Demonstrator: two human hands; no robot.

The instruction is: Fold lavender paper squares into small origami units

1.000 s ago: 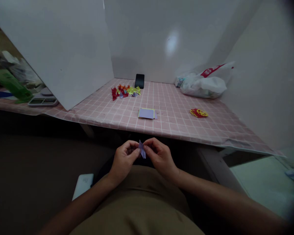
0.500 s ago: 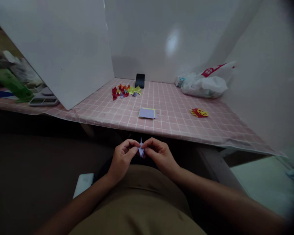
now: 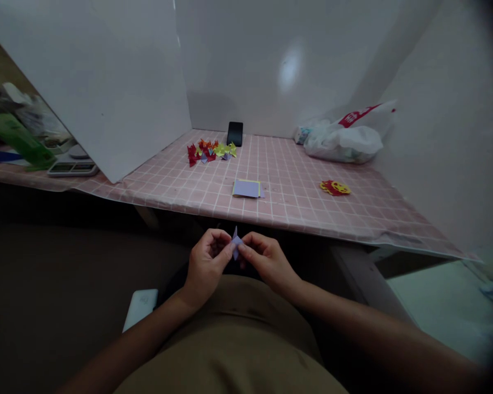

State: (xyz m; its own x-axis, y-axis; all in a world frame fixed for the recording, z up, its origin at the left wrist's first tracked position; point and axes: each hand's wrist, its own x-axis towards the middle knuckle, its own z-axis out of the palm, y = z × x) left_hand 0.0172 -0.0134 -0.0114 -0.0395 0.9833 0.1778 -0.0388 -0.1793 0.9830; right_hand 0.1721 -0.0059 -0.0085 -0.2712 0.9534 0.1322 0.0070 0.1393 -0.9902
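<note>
A small folded piece of purple origami paper (image 3: pixel 236 241) is pinched between my two hands, in front of my body and below the table's near edge. My left hand (image 3: pixel 207 261) grips its left side with thumb and fingers. On the other side my right hand (image 3: pixel 269 260) pinches it the same way. One narrow point of the paper sticks up above the fingertips. Parts of the folds are hidden behind my thumbs. On the table ahead lies a stack of paper squares (image 3: pixel 246 189), purple on top with yellow showing beneath.
Several folded paper figures (image 3: pixel 207 151) in red, orange, yellow and purple cluster on the checked tablecloth (image 3: pixel 181 186). Behind them leans a black phone (image 3: pixel 235 134). To the right are red and yellow cut-outs (image 3: pixel 335 187) and a white plastic bag (image 3: pixel 343 143). A digital scale (image 3: pixel 73 167) sits left.
Both thumbs have moved onto the front of the purple paper, and its centre now looks broader and flatter. The upper point leans slightly differently. Things on the table have stayed put.
</note>
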